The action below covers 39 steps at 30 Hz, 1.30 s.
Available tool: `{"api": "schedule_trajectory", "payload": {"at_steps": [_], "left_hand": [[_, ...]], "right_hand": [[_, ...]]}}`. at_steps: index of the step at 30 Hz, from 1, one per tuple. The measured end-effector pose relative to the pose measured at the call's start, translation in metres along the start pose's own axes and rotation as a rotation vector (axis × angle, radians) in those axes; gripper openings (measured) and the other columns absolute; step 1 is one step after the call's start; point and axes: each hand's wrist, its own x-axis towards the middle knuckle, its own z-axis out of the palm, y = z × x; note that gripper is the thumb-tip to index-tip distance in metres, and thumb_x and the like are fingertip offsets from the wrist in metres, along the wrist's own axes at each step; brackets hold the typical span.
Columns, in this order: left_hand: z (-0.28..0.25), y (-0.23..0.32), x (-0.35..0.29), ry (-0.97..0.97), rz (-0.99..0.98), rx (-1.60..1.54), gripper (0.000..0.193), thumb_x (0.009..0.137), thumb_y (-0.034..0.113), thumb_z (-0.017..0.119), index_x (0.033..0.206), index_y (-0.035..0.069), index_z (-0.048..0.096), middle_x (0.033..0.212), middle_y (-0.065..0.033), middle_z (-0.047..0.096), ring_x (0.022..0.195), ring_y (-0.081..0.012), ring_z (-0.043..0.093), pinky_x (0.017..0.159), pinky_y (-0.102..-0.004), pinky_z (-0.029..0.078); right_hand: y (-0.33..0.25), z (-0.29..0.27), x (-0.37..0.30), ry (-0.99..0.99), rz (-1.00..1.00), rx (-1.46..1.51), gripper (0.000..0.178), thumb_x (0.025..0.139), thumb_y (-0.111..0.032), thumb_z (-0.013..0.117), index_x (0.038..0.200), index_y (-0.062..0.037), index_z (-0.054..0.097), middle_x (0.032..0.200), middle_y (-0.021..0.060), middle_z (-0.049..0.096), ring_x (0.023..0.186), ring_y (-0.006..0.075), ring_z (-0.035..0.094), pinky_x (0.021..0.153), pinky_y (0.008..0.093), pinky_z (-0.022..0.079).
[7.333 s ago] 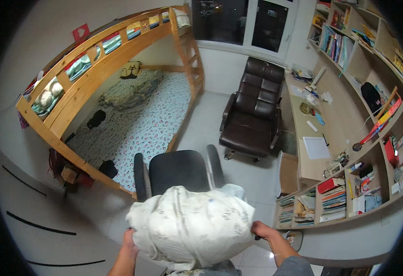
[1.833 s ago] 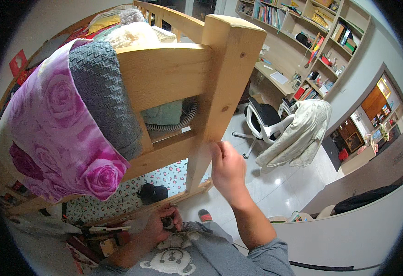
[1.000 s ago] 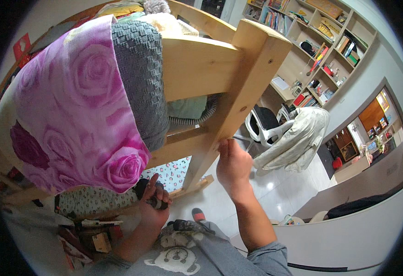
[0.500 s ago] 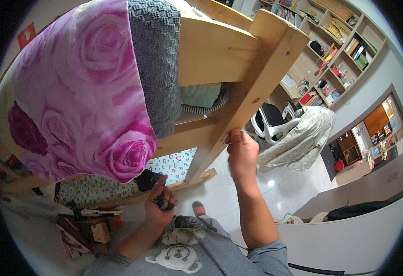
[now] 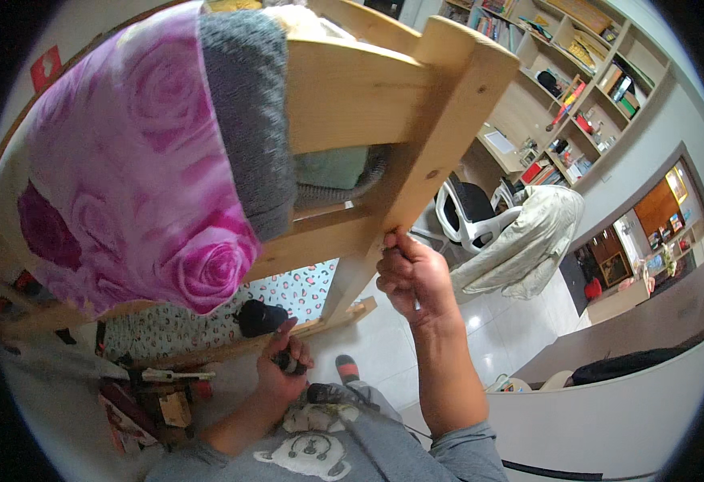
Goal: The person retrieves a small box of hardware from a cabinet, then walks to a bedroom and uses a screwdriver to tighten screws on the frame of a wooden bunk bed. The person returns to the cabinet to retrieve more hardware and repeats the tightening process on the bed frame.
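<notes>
My right hand (image 5: 413, 273) is closed, its thumb and forefinger pinched against the edge of the wooden bed post (image 5: 452, 120). Something small and shiny shows at the fingertips, and a thin metallic bit peeks out near the heel of the palm; I cannot make out what they are. Lower down, my left hand (image 5: 281, 371) grips a short black cylindrical thing (image 5: 289, 363) in front of my shirt, thumb pointing up. Wooden rails (image 5: 352, 92) of the bunk bed join the post, with a grey towel (image 5: 247, 120) and a pink rose-print cloth (image 5: 143, 153) draped over them.
Below lies a leopard-spotted mattress (image 5: 167, 331) with a black cap-like item (image 5: 259, 318). Boxes (image 5: 177, 408) stand at the lower left. A white chair (image 5: 472, 221) with a pale garment (image 5: 529, 241) stands beyond the post, near shelves (image 5: 577, 72).
The view has shifted slightly, with the bed post and cloths now further left. My right hand has turned and its fingers have loosened a little at the post. My left hand keeps its grip.
</notes>
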Motion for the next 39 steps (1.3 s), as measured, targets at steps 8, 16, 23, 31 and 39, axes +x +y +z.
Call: {"api": "schedule_trajectory", "payload": {"at_steps": [8,16,23,31,39], "left_hand": [[0.003,-0.003,-0.008,0.078,-0.017,0.001,0.036,0.091,0.021,0.057,0.124,0.007,0.062,0.064,-0.0036,0.052,0.061,-0.0221,0.055,0.058,-0.0382,0.046],[0.015,-0.016,0.001,0.058,-0.124,-0.002,0.032,0.088,0.016,0.057,0.118,0.007,0.063,0.066,-0.0059,0.055,0.060,-0.0248,0.054,0.061,-0.0392,0.046],[0.011,-0.025,0.005,0.046,-0.128,-0.015,0.034,0.092,0.019,0.059,0.122,0.003,0.060,0.067,-0.0088,0.055,0.065,-0.0254,0.055,0.063,-0.0431,0.047],[0.026,-0.050,0.028,0.205,-0.017,0.077,0.028,0.090,0.020,0.064,0.113,0.004,0.066,0.064,-0.0065,0.054,0.064,-0.0244,0.054,0.064,-0.0401,0.044],[0.064,-0.072,0.049,0.342,0.089,-0.011,0.020,0.088,0.018,0.062,0.103,0.005,0.064,0.067,-0.0045,0.050,0.065,-0.0219,0.050,0.065,-0.0373,0.042]], "right_hand": [[-0.001,0.004,-0.006,0.388,-0.745,-1.137,0.009,0.090,-0.014,0.059,0.088,-0.0058,0.056,0.060,0.0186,0.057,0.056,0.0407,0.061,0.050,0.0506,0.047],[0.015,-0.003,0.006,0.077,-0.220,-0.207,0.029,0.097,-0.030,0.058,0.086,-0.0026,0.060,0.057,0.0059,0.053,0.057,0.0178,0.059,0.052,0.0352,0.046],[-0.010,-0.015,-0.005,0.346,-0.805,-1.165,0.010,0.082,-0.008,0.059,0.078,-0.0066,0.050,0.059,0.0128,0.060,0.052,0.0327,0.062,0.044,0.0455,0.047],[-0.001,-0.029,0.008,0.271,-0.790,-0.991,0.016,0.084,-0.007,0.060,0.073,-0.0057,0.049,0.057,0.0137,0.058,0.051,0.0321,0.062,0.045,0.0436,0.046],[0.002,-0.074,0.031,-0.245,-0.295,-0.096,0.017,0.097,-0.021,0.058,0.093,-0.0048,0.061,0.068,0.0156,0.061,0.060,0.0255,0.062,0.058,0.0370,0.048]]}}
